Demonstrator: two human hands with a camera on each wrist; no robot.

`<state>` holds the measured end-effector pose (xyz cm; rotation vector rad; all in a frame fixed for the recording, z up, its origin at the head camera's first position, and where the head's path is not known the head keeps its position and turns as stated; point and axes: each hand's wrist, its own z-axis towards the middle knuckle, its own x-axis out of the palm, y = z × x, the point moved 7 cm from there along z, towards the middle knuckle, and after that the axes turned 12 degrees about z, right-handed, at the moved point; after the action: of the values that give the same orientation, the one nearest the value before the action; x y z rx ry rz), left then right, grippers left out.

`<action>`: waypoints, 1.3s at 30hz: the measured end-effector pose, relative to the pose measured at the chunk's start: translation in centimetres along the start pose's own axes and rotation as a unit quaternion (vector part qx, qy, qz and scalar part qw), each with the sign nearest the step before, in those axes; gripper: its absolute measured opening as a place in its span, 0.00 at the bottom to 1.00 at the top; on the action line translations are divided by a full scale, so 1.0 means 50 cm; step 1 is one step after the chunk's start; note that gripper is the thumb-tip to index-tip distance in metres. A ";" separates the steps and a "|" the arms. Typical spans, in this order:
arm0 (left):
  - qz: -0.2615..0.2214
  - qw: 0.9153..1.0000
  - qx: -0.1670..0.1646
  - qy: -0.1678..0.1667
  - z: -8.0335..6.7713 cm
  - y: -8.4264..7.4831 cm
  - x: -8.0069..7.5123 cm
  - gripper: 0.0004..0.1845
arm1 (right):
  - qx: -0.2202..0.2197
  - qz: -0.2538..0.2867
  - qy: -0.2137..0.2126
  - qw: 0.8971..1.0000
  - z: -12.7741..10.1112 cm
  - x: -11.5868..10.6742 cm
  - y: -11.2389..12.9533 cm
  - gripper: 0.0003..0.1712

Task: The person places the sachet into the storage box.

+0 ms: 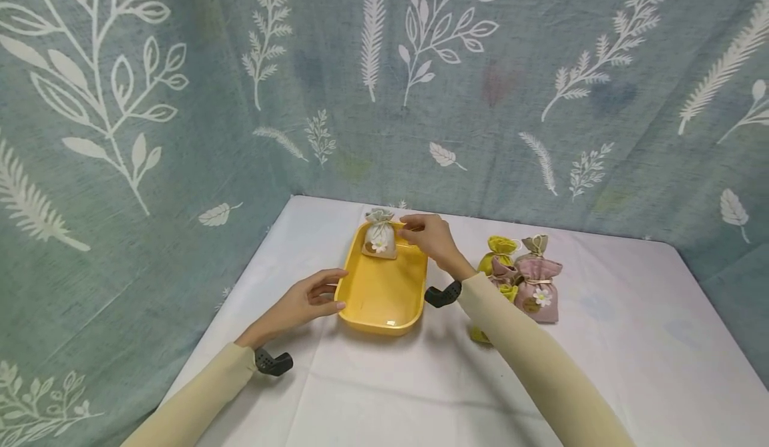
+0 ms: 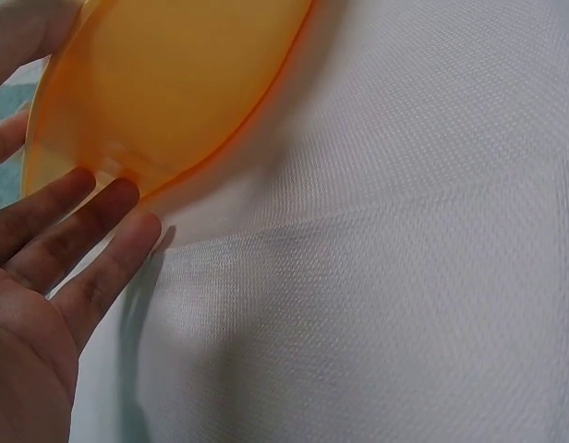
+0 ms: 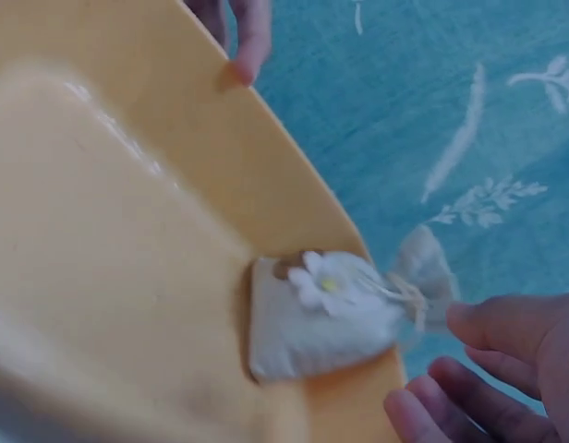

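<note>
A yellow tray (image 1: 384,293) lies on the white-covered table. A small white sachet (image 1: 380,237) with a daisy on it stands at the tray's far end. My right hand (image 1: 414,230) hovers just right of the sachet's tied neck, fingers loosely curled, holding nothing. In the right wrist view the sachet (image 3: 321,314) leans on the tray (image 3: 127,231) rim, and my right hand's fingertips (image 3: 488,328) are close beside its ruffled top. My left hand (image 1: 327,292) rests against the tray's left rim. In the left wrist view its fingers (image 2: 90,231) lie straight by the tray's (image 2: 174,83) underside.
Several more sachets stand right of the tray, yellow-green ones (image 1: 500,250) and a pink one (image 1: 539,287) with a daisy. The white tablecloth (image 1: 601,347) stretches out to the front and right. A teal leaf-print curtain (image 1: 384,87) closes off the back and left.
</note>
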<state>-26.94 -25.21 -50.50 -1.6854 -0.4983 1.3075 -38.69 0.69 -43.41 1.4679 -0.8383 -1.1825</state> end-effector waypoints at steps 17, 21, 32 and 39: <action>-0.002 1.000 0.000 0.001 0.002 -0.005 -0.001 0.39 | -0.047 -0.124 0.026 0.991 -0.162 -0.195 0.011 0.20; 0.001 1.000 -0.001 0.003 0.002 -0.004 -0.001 0.40 | -0.037 -0.107 0.027 0.993 -0.194 -0.224 -0.004 0.19; -0.003 1.000 0.003 0.006 0.005 -0.007 0.002 0.40 | -0.046 -0.121 -0.005 0.992 -0.276 -0.295 -0.033 0.20; 0.001 1.000 -0.002 0.003 0.005 -0.007 0.002 0.40 | -0.049 -0.116 -0.011 0.992 -0.315 -0.322 -0.055 0.18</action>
<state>-27.05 -24.86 -50.24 -1.6925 -0.4950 1.3044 -28.22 20.78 -42.35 1.5031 -0.6272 -1.3949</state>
